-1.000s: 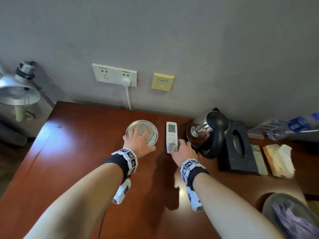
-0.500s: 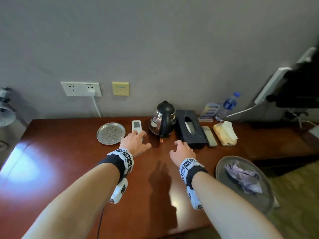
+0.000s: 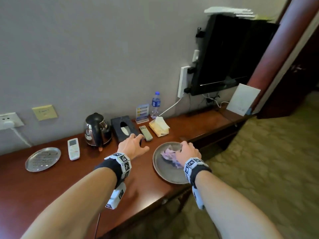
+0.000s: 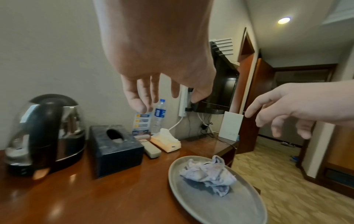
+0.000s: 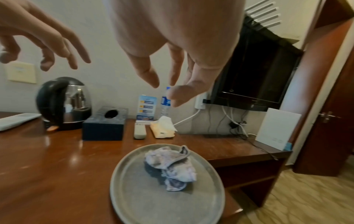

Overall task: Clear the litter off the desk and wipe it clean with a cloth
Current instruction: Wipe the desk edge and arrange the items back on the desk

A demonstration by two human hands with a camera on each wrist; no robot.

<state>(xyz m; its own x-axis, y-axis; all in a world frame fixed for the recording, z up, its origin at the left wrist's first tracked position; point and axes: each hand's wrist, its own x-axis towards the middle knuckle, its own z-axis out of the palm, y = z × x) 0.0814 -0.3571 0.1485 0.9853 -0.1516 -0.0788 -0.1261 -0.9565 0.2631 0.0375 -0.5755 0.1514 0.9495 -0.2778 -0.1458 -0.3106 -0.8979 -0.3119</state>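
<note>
A crumpled cloth (image 5: pixel 170 165) lies on a gray plate (image 5: pixel 134 197) at the desk's (image 3: pixel 51 183) near right edge, pointing nowhere clearly. The right hand (image 3: pixel 187 152) hovers above it and the left hand (image 3: pixel 132 145) beside it, both empty with loose fingers.

The reddish-brown wooden bench (image 3: pixel 51 183) is polished and glossy, throwing back light. A round grey tray (image 5: pixel 134 197) on it looks matt and smooth, and holds a crumpled pale purple cloth (image 5: pixel 169 165), soft and wrinkled. The kettle (image 4: pixel 46 136) has a mirror-bright metal body with black plastic handle. A perforated round metal dish (image 3: pixel 43 158) shines dully.
</note>
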